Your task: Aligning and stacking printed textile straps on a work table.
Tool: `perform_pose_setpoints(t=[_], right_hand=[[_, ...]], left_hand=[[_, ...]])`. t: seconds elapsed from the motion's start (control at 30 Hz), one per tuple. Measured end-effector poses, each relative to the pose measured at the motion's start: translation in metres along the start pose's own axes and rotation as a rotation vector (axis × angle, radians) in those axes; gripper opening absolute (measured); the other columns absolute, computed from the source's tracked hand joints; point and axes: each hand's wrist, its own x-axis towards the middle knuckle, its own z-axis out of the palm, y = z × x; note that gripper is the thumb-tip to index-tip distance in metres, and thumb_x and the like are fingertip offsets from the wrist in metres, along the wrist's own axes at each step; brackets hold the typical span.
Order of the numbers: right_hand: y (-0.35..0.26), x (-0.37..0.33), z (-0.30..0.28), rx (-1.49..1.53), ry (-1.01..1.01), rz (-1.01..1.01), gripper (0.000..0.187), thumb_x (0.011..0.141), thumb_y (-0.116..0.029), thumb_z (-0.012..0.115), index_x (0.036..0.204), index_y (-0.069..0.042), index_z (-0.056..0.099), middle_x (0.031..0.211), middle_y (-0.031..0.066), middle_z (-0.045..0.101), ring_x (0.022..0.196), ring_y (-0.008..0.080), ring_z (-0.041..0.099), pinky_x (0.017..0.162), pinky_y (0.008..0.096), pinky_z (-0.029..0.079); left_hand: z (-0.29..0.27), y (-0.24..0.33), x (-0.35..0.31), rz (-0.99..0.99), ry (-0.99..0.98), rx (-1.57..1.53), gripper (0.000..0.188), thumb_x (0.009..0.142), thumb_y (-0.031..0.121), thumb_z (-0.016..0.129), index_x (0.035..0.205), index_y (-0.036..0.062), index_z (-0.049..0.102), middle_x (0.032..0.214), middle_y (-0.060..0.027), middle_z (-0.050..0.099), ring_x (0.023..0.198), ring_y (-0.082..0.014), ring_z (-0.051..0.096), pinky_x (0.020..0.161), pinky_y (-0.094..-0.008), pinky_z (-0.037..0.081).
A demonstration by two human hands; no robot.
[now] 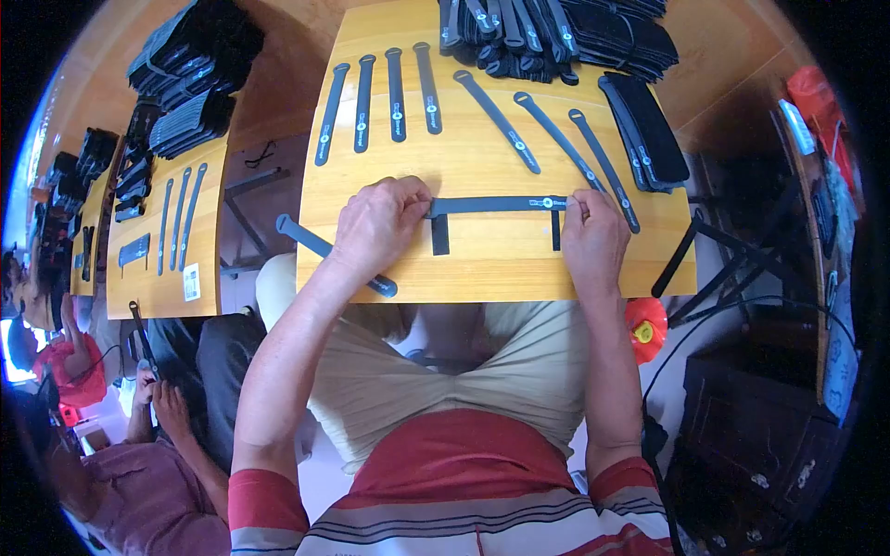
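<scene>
Left hand (378,222) presses, fingers curled, on the left end of a long flat black strap with a small pale label patch (496,205), which lies crosswise near the front of the pale wooden worktop (482,269). Right hand (593,239) pinches the strap's right end, fingertips down. Two short black strips (440,234) hang from the strap toward the person, one under each end.

Risks, as judged: the strap is held only at its ends, so uneven pull could skew it and set the short strips crooked. A loose black strap (320,248) lies under the left wrist and overhangs the worktop's left edge; a nudge of the forearm could tip it off.

Beyond the hands, four black straps (380,97) lie in a near-parallel row at the far left, and three more (556,139) fan diagonally at the right, each with a small round pale label near one end. Two wide black padded pieces (649,130) lie at the right edge. A dark heap of stacked straps (556,32) fills the far edge.

On the neighbouring worktop (167,278) to the left, a small white rectangular label (191,282) lies near the front edge; its print is too small to tell. A red round object with a yellow centre (646,329) sits below the right corner
</scene>
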Motion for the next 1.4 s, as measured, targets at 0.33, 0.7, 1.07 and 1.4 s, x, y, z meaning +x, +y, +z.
perform_pose_setpoints(t=[0.33,0.7,1.07,1.4], right_hand=[[0.003,-0.002,0.003,0.010,0.017,-0.030,0.013,0.096,-0.014,0.061,0.090,-0.004,0.066,0.091,0.0168,0.066,0.087,0.0380,0.067,0.077,0.0500,0.053],[0.005,-0.002,0.004,0.032,0.042,-0.057,0.010,0.095,-0.012,0.063,0.090,-0.004,0.066,0.091,0.0169,0.066,0.087,0.0382,0.067,0.077,0.0496,0.053],[0.003,-0.001,0.001,0.018,0.031,-0.054,0.008,0.093,-0.011,0.064,0.092,-0.003,0.066,0.091,0.0174,0.066,0.088,0.0398,0.066,0.078,0.0507,0.053],[-0.002,-0.005,-0.001,0.036,0.066,-0.074,0.009,0.093,-0.011,0.064,0.097,-0.004,0.066,0.103,0.0167,0.065,0.089,0.0405,0.066,0.080,0.0510,0.054]], left_hand=[[0.005,-0.003,-0.001,0.052,0.062,0.058,0.013,0.092,0.011,0.069,0.103,0.0041,0.072,0.095,-0.0173,0.074,0.092,-0.0353,0.072,0.082,-0.0447,0.056],[0.006,0.003,-0.006,0.103,0.105,0.129,0.018,0.097,0.023,0.069,0.102,0.0055,0.069,0.096,-0.0162,0.070,0.091,-0.0377,0.070,0.079,-0.0474,0.054],[0.009,0.018,-0.005,-0.056,0.063,0.114,0.026,0.093,0.031,0.075,0.100,0.0068,0.067,0.096,-0.0125,0.069,0.087,-0.0322,0.071,0.075,-0.0447,0.056],[0.012,0.019,-0.006,-0.133,0.094,0.055,0.027,0.089,0.031,0.078,0.103,0.0101,0.068,0.097,-0.0108,0.070,0.091,-0.0295,0.071,0.078,-0.0441,0.054]])
